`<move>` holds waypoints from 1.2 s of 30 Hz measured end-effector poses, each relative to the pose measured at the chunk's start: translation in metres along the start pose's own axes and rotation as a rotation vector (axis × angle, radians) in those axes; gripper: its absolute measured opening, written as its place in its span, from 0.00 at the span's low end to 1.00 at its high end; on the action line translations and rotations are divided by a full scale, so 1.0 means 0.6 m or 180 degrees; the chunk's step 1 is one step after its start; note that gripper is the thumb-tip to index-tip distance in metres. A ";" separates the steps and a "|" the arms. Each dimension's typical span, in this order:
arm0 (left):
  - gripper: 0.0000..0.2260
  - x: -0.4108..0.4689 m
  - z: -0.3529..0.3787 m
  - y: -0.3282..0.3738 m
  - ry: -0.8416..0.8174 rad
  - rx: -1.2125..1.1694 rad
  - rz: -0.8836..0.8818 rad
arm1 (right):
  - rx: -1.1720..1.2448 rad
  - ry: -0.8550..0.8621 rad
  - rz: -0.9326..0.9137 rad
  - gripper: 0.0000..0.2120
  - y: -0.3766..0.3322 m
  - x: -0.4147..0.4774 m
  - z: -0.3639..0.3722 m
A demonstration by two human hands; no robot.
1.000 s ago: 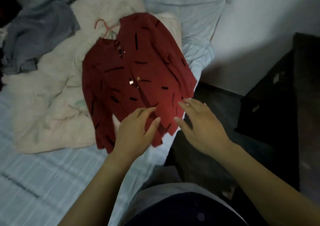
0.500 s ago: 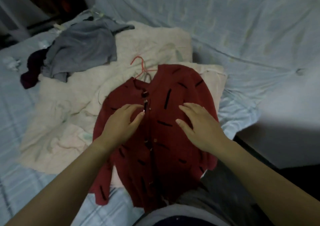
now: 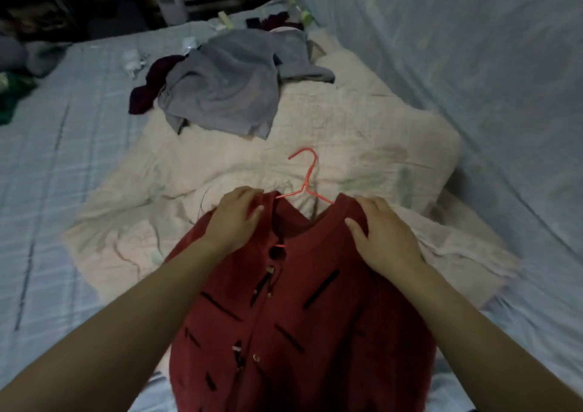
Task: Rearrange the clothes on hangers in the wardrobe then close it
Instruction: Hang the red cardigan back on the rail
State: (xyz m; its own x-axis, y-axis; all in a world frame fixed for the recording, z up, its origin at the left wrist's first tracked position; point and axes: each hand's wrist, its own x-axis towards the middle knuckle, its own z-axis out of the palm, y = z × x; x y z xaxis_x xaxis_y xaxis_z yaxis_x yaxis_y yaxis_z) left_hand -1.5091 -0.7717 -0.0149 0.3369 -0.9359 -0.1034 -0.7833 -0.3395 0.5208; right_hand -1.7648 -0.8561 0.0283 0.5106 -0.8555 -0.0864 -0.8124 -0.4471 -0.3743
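A red cardigan (image 3: pixel 303 310) with black dashes lies front-up on a cream blanket (image 3: pixel 362 134), on a pink wire hanger (image 3: pixel 307 175) whose hook sticks out past the collar. My left hand (image 3: pixel 235 219) pinches the left shoulder of the cardigan at the collar. On the right shoulder, my right hand (image 3: pixel 383 235) grips the fabric with curled fingers. The wardrobe is not in view.
A grey garment (image 3: pixel 224 87) and a dark maroon one (image 3: pixel 151 87) lie further back on the blanket. The bed has a pale blue checked sheet (image 3: pixel 63 165). A light blue net (image 3: pixel 473 49) hangs along the right side. Small items sit at the bed's far end.
Both hands have slid up the cardigan from its hem to its shoulders and taken hold of the fabric there. The view has tilted up along the bed.
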 end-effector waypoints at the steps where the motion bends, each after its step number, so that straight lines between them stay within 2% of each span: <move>1: 0.21 0.009 0.014 0.000 -0.0026 0.0046 -0.0041 | 0.0044 0.0014 -0.0022 0.22 0.005 0.007 0.004; 5: 0.14 0.027 0.045 -0.002 -0.0126 0.0315 -0.0263 | 0.0284 0.0101 -0.0102 0.18 0.017 0.023 0.017; 8: 0.18 0.005 0.037 0.003 -0.0064 0.0372 -0.0241 | 0.0418 0.0143 -0.0178 0.16 0.019 0.024 0.019; 14: 0.18 -0.099 -0.042 0.013 0.0819 -0.0192 -0.0168 | 0.0771 0.0199 -0.0679 0.13 -0.028 -0.004 0.014; 17: 0.13 -0.184 -0.089 0.019 0.1288 -0.0318 -0.0262 | 0.0940 0.0336 -0.0912 0.13 -0.077 -0.041 0.019; 22: 0.04 -0.384 -0.124 -0.016 0.1905 -0.0821 -0.0880 | 0.1030 0.0353 -0.1609 0.14 -0.195 -0.134 0.038; 26: 0.06 -0.579 -0.146 -0.064 0.2267 -0.0995 -0.1319 | 0.1047 0.0145 -0.2206 0.13 -0.304 -0.247 0.075; 32: 0.05 -0.909 -0.172 -0.136 0.2783 -0.0964 -0.1934 | 0.1191 -0.0296 -0.3055 0.16 -0.498 -0.461 0.156; 36: 0.12 -1.123 -0.161 -0.176 0.3155 -0.0898 -0.2484 | 0.1176 -0.0652 -0.3707 0.15 -0.637 -0.612 0.217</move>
State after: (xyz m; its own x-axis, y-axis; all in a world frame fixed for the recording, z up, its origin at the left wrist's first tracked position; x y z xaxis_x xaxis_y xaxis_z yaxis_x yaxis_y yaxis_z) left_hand -1.6028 -0.0957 0.0816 0.9892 0.0096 0.1465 -0.1095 -0.6161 0.7800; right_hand -1.6050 -0.3369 0.0831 0.9369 0.0736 0.3418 0.2659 -0.7848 -0.5598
